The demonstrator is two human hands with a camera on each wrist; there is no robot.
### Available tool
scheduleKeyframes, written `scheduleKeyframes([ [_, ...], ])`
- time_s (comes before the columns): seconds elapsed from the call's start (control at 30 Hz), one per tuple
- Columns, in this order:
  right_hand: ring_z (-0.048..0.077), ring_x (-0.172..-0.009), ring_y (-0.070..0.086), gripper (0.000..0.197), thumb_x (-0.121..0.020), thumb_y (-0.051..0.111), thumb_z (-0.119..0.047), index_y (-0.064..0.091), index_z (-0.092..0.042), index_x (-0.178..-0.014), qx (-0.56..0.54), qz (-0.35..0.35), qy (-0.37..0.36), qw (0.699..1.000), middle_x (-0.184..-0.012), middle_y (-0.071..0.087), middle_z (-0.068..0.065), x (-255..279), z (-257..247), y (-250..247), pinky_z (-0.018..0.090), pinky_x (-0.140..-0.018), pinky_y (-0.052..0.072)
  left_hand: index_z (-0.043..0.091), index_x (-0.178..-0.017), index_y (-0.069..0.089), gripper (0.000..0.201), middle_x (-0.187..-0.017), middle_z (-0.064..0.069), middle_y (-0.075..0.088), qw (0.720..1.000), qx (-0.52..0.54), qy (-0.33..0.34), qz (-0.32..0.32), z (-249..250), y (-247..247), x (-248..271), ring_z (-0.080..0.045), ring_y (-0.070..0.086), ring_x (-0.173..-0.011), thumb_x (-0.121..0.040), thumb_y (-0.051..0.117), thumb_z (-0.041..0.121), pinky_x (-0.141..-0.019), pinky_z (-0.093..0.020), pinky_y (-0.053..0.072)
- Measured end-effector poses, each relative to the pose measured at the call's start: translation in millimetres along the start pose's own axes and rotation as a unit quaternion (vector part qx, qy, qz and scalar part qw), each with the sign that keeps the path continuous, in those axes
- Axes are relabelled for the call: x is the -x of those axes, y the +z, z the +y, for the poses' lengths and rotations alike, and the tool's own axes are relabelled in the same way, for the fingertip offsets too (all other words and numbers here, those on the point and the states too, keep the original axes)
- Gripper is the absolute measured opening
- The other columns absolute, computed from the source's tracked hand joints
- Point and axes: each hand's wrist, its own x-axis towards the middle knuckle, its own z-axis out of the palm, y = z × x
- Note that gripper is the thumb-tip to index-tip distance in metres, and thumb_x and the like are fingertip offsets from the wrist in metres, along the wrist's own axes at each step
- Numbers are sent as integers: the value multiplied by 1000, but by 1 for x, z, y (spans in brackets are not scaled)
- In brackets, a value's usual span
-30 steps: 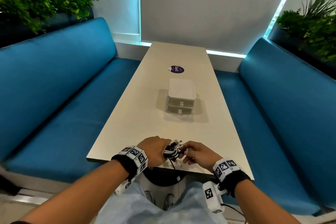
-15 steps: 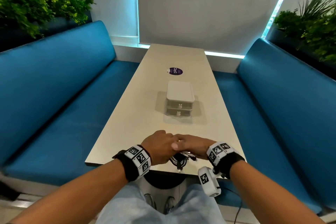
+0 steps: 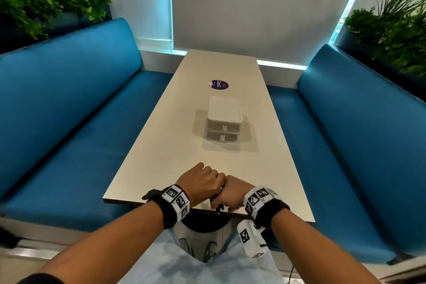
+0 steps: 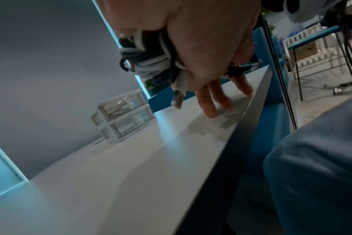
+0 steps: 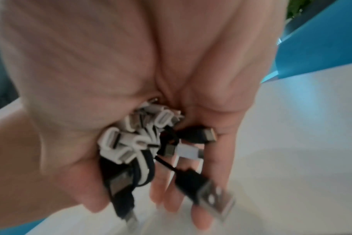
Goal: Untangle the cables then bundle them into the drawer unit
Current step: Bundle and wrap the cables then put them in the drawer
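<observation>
A tangled clump of black and white cables (image 5: 143, 143) is held at the near edge of the surface (image 3: 175, 145). The left hand (image 3: 202, 182) is curled round it and the right hand (image 3: 232, 193) is pressed against it, fingers (image 4: 213, 101) reaching down. Untangling appears barely begun; next, one plug should be singled out and drawn free. The drawer unit (image 3: 224, 120) stands farther off, both drawers shut. The clump is nearly hidden in the head view; only the wrist views show the plugs.

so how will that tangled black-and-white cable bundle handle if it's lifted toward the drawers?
Likely floppy: the black-and-white cable bundle bends in tight loops. USB plugs dangle loose and may snag. Probably light, since both the left hand and right hand enclose it.
</observation>
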Motion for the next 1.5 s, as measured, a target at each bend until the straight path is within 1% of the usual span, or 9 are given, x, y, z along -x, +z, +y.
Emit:
scheduleKeyframes([
  [0.17,18,-53,50,16,-62,71,-21,56,-16,-59,105,47,-37,993,-61,59,1,-2,0,1,28,-53,42,13,-78,65,26,-57,-1,59,999,22,-47,-10,10,1,0,-21,56,-44,-59,81,21,-45,-26,38],
  [0.33,21,-62,63,24,-62,78,-26,70,-10,-78,62,50,-39,996,-74,70,3,-5,7,0,35,-61,54,12,-86,63,29,-63,-1,61,996,59,-59,-29,11,3,0,-21,58,-48,-63,77,20,-47,-27,39],
  [0.53,20,-58,62,20,-64,78,-28,63,-17,-72,137,59,-25,989,-66,65,0,-4,10,-2,26,-55,50,13,-108,48,26,-100,-7,64,974,137,-137,-117,20,-9,-3,-32,62,-90,-84,56,20,-70,-36,34],
  [0.7,23,-69,65,27,-63,71,-33,65,-21,-87,222,124,-37,966,-78,68,0,-1,12,-8,27,-59,49,20,-96,56,17,-90,-6,66,952,199,-177,-153,6,-20,-6,-33,63,-81,-80,56,25,-63,-33,36],
  [0.97,29,-81,64,25,-77,58,-38,58,-26,-99,374,232,-122,890,-91,67,3,2,16,0,31,-63,41,18,-83,65,15,-78,-2,67,870,378,-212,-237,-8,-15,-11,-23,66,-71,-69,67,23,-62,-31,54],
  [1.07,28,-83,64,30,-75,62,-39,58,-25,-101,342,200,-106,912,-92,67,4,2,11,-3,31,-65,45,22,-86,62,11,-83,-3,68,888,348,-195,-227,-10,-13,-11,-26,66,-74,-75,64,24,-66,-33,54],
  [1.2,16,-85,65,60,-64,74,-64,57,-27,-108,189,49,-95,976,-92,69,-7,4,5,-16,33,-79,53,18,-102,60,19,-91,-6,67,957,197,-112,-183,-15,-17,-9,-30,64,-79,-85,60,26,-63,-31,42],
  [1.37,17,-97,66,65,-69,62,-79,68,-25,-104,101,-12,-78,992,-101,72,-2,1,-7,-37,35,-94,49,14,-125,50,36,-102,-7,66,974,133,-82,-162,-15,-19,-9,-32,64,-88,-90,52,19,-65,-33,39],
  [1.5,11,-62,63,49,-58,78,-69,67,-24,-75,77,-61,-32,995,-61,68,-9,-1,-9,-35,27,-72,54,11,-124,48,34,-106,-9,65,984,115,-85,-106,-8,-18,-9,-34,62,-92,-94,49,29,-63,-35,35],
])
